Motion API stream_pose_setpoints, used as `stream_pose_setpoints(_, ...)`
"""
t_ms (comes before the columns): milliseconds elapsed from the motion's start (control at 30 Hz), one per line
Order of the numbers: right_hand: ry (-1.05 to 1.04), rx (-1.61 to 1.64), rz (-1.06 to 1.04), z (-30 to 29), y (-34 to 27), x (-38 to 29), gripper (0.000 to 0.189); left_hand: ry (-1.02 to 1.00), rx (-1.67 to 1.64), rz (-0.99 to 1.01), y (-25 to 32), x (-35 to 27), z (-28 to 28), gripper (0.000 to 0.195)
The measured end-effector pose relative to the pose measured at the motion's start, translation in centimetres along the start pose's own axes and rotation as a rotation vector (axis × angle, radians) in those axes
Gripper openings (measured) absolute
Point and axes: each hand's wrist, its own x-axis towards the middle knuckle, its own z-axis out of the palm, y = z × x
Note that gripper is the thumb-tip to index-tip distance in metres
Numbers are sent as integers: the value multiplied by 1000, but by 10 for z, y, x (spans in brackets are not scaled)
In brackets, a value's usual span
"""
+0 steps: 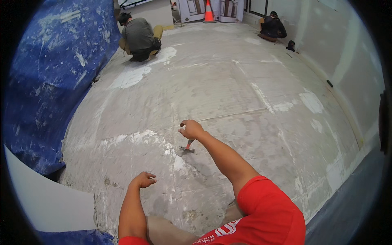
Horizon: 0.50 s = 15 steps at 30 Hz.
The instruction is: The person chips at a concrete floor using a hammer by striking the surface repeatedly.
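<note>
My right hand (pixel 191 129) is stretched out ahead over the worn floor (pixel 147 110), its thumb and forefinger curved with a gap between them. Just below the wrist is a claw hammer (pixel 186 149) with a metal head and a red and dark handle. The upper handle is hidden behind my hand and wrist, so I cannot tell whether the other fingers grip it. Lower and to the left, my left hand (pixel 144 180) hangs over the floor with nothing in it, fingers apart.
A person (pixel 139 38) squats at the far left beside a stained blue tarpaulin (pixel 55 76). Another person (pixel 272 27) crouches by the right wall (pixel 330 46). An orange traffic cone (pixel 209 13) stands at the back. A small dark object (pixel 329 83) lies near the wall's foot.
</note>
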Motion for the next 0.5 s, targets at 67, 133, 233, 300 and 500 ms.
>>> stream_pose_setpoints(67, -3, -6, -3, 0, -1, 1, 42, 40, -8, 30, -5, 1, 1, 56)
stream_pose_setpoints(133, -12, -16, 0, -1, -3, 1, 43, 18, -52, -15, -9, 5, 0, 60)
stream_pose_setpoints(233, -13, -2, 8, -3, -5, 0, 43, 14, -53, -9, -12, 6, 0, 60)
stream_pose_setpoints(300, -12, -10, 9, -3, -4, 1, 43, 22, -55, -12, -8, 7, 1, 61)
stream_pose_setpoints(500, -53, -24, 21, -1, -10, 1, 45, 29, -62, -26, -2, 5, 1, 61)
